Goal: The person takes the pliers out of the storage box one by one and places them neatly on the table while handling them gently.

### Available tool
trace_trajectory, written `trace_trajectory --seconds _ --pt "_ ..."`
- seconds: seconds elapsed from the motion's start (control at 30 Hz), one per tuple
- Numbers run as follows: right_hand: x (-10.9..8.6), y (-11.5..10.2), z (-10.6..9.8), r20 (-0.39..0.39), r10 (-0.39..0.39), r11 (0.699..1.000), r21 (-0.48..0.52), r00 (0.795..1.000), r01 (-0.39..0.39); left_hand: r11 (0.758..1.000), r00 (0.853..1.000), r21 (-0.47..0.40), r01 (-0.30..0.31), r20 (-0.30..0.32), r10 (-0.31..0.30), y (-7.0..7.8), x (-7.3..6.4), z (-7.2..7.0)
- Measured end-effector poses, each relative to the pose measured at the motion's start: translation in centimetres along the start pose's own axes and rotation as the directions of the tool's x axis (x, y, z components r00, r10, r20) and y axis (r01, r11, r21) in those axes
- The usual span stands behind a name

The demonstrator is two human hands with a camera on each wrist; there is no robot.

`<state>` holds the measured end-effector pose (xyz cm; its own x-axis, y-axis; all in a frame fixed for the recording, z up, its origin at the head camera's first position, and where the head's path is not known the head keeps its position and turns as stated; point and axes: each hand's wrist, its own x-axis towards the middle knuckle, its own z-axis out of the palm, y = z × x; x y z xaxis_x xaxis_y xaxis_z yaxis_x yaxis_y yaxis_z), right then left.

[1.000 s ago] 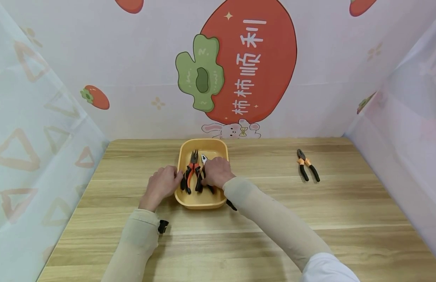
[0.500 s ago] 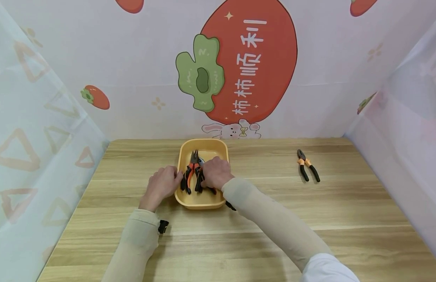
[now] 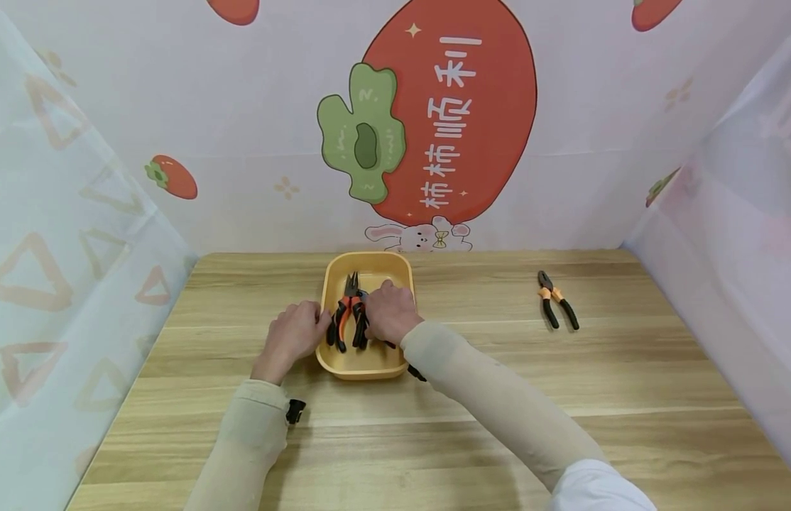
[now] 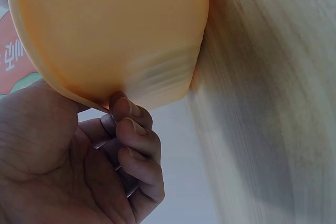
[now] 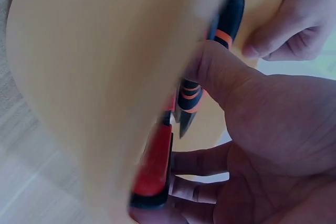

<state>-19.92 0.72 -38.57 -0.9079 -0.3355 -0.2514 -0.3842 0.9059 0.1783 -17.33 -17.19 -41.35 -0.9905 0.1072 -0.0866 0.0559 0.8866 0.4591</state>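
My left hand (image 3: 295,332) pinches the left rim of a yellow plastic basket (image 3: 365,373), with thumb and curled fingers on the edge in the left wrist view. Inside lie long-nose pliers (image 3: 348,306) with orange and black handles, jaws pointing away. My right hand (image 3: 392,312) reaches into the basket and grips a second pair of pliers, mostly hidden beneath it. In the right wrist view, a red and black part (image 5: 153,174) lies by the fingers and a black handle with orange bands (image 5: 190,96) by the thumb. The basket wall blurs part of this view.
Another pair of pliers (image 3: 557,301) with black and light-orange handles lies alone on the wooden table (image 3: 498,419) to the right. A printed white cloth (image 3: 255,128) stands behind the table, with cloth sides left and right.
The head of the pliers under my right hand has shifted left toward the long-nose pliers and is now mostly covered. My left hand stays on the basket rim.
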Motion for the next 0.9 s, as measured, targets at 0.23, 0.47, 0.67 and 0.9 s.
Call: trace_trajectory --seconds 0.23,0.47,0.67,0.9 --pt "-0.5 -0.1 -0.7 0.017 0.004 0.999 -0.050 1.000 -0.004 1.000 1.000 0.002 -0.002 -0.004 0.002 -0.1 0.0 0.0" --pt "-1.3 -0.1 -1.4 0.015 0.027 0.989 -0.142 1.000 -0.025 1.000 1.000 0.005 -0.002 -0.001 0.002 0.0 0.0 0.0" --pt "-1.9 0.4 -2.1 -0.020 0.035 0.987 -0.156 0.999 -0.037 1.000 1.000 0.001 0.006 0.002 -0.006 0.0 0.0 0.0" --pt "-2.5 1.7 -2.9 -0.060 0.025 0.996 -0.081 0.998 -0.030 1.000 1.000 0.004 -0.008 -0.017 0.008 -0.1 0.1 0.1"
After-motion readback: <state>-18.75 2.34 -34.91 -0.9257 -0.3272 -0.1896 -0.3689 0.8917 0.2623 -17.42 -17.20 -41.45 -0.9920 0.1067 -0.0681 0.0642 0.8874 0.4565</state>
